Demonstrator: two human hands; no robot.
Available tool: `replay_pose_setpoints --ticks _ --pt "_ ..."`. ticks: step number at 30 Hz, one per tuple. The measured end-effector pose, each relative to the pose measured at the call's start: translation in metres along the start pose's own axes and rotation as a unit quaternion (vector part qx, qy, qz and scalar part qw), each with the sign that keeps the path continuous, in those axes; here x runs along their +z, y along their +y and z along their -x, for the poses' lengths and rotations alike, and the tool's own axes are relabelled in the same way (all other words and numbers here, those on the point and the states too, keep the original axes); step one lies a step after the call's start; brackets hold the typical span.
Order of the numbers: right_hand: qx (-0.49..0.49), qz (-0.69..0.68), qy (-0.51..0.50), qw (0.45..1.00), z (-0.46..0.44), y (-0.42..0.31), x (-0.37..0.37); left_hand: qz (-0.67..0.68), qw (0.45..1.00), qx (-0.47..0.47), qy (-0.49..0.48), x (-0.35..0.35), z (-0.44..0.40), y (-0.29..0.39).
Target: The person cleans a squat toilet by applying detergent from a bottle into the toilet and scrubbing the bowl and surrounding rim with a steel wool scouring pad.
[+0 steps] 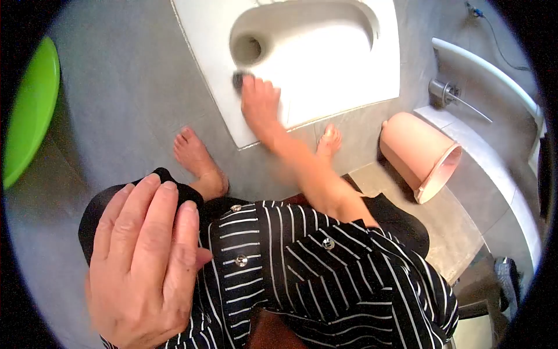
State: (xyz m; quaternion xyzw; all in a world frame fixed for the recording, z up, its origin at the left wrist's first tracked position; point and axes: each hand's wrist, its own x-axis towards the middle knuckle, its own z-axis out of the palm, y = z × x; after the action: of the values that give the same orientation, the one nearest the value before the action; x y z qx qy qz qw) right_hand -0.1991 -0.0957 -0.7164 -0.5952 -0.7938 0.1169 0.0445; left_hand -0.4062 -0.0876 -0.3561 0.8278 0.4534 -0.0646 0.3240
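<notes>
My right hand point(260, 107) reaches down to the white squat toilet point(325, 93), over the rim's near-left part. Its fingers are closed on a small dark scrubber point(238, 81), which rests against the white surface beside the drain hole point(247, 49). Blur and my fingers hide part of the scrubber, so its exact kind is unclear. My left hand point(145, 262) lies with its fingers stretched out on my bent left knee, over dark cloth, and holds nothing.
A pink bucket point(415, 152) lies on its side at the right, near a tiled ledge point(494, 157). A metal toilet-paper holder point(444, 92) is beyond it. The green basin point(35, 110) stands at the far left. My bare feet point(197, 157) are on the grey floor.
</notes>
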Motion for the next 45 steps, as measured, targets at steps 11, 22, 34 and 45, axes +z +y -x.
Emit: replay_pose_setpoints --ticks 11,22,34,45 --pt "0.122 0.095 0.011 0.988 0.008 0.073 -0.014 0.026 0.999 -0.014 0.016 0.010 0.000 -0.006" --pt "0.085 0.134 -0.001 0.987 0.086 0.056 0.008 0.021 1.000 -0.019 0.013 0.003 -0.003 -0.004" --pt "0.161 0.084 -0.045 0.982 0.099 0.048 -0.007 0.012 1.000 0.004 0.006 0.001 -0.003 -0.002" --pt "0.243 0.001 -0.013 0.970 0.077 0.054 -0.014 -0.058 0.997 0.048 0.003 0.005 0.005 -0.010"
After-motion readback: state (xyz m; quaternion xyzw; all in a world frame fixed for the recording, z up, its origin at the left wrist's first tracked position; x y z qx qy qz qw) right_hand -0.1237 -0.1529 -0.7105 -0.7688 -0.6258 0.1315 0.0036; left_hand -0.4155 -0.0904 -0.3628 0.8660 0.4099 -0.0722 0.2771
